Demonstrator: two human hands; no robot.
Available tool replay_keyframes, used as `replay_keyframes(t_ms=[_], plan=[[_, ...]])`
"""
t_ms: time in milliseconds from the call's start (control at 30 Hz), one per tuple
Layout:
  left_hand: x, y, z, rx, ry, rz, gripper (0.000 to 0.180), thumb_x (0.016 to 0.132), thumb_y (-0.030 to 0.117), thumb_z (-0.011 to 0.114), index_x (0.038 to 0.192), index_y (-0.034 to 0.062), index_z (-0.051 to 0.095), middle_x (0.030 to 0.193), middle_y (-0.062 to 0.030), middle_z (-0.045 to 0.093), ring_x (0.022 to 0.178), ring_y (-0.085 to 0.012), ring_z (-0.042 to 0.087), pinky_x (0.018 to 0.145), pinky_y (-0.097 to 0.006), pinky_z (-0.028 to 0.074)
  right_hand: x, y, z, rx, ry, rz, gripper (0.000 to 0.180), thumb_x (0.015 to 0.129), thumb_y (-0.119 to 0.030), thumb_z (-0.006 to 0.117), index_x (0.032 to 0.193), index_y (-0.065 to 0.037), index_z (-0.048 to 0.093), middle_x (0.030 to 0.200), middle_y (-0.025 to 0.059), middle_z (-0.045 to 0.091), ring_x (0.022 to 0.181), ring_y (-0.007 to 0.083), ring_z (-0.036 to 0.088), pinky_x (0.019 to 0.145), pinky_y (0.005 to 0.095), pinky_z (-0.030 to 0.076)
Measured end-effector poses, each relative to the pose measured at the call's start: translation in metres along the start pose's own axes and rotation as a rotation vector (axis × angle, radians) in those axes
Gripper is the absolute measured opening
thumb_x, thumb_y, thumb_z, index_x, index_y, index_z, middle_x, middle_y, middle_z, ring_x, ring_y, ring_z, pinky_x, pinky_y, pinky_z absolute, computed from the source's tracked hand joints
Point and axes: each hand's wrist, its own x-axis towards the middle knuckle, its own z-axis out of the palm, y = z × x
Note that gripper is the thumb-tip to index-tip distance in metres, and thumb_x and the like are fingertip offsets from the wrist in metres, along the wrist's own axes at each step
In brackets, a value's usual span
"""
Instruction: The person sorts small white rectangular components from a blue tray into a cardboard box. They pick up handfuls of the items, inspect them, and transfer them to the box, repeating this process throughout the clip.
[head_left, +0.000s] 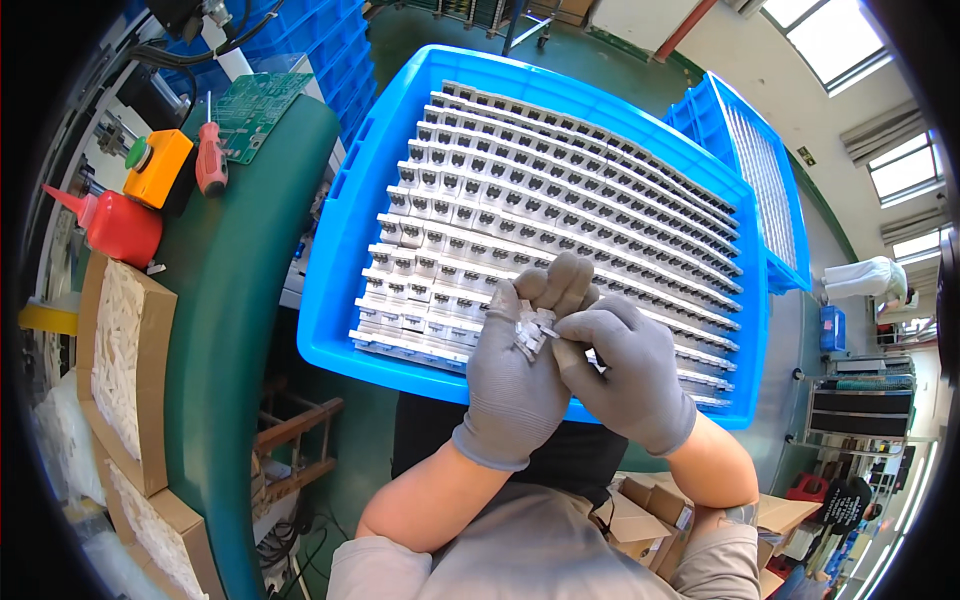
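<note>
At far left, two open cardboard boxes (125, 375) of white pieces sit by the curved green table (225, 300). On it stand a red squeeze bottle (118, 225), an orange button box (158, 167), a red-handled screwdriver (210, 160) and a green circuit board (255, 105). In the middle, a blue crate (345, 210) holds rows of small grey-white parts. Over its near edge the gloved left hand (520, 370) and right hand (625, 365) meet, both pinching a small clear plastic part (532, 330), possibly several. A second blue crate (740, 140) lies to the right, above the grey floor.
</note>
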Motion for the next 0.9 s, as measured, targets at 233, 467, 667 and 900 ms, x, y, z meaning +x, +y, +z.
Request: replay_keyframes(t_ms=[233,467,667,900], plan=[[0.004,-0.019,0.002,-0.106,0.027,-0.060,0.042,0.114,0.035,0.024,0.117,0.0041,0.052,0.137,-0.0166,0.058,0.139,-0.0319,0.049,0.123,-0.050,0.035,-0.019,0.015,-0.018,0.017,-0.007,-0.016,0.019,0.083,-0.011,0.078,0.097,-0.009,0.066,0.083,0.0107,0.064,0.068,0.0312,0.065,0.058,0.0395,0.052],[0.008,-0.039,0.013,-0.087,0.169,-0.086,0.041,0.114,0.033,0.026,0.112,0.0037,0.055,0.133,-0.0163,0.061,0.137,-0.0326,0.052,0.120,-0.051,0.041,-0.040,0.029,-0.030,0.036,0.081,-0.040,0.021,0.085,-0.009,0.078,0.101,-0.008,0.064,0.084,0.0121,0.065,0.070,0.0310,0.066,0.060,0.0388,0.052],[0.010,-0.050,0.013,-0.015,0.196,-0.079,0.035,0.113,0.029,0.032,0.111,0.0034,0.056,0.130,-0.0166,0.062,0.135,-0.0322,0.054,0.119,-0.050,0.043,-0.072,0.041,-0.047,0.325,0.303,0.161,0.015,0.088,0.009,0.063,0.097,-0.002,0.059,0.095,0.0150,0.070,0.086,0.0241,0.075,0.068,0.0333,0.059],[0.014,-0.058,0.011,0.084,0.191,-0.067,0.035,0.113,0.028,0.032,0.107,0.0045,0.057,0.126,-0.0159,0.065,0.130,-0.0310,0.059,0.116,-0.048,0.048,-0.130,0.115,-0.124,0.199,0.513,0.476,0.006,0.097,0.003,0.057,0.101,-0.001,0.057,0.090,0.0095,0.068,0.069,0.0091,0.061,0.060,0.0247,0.051]])
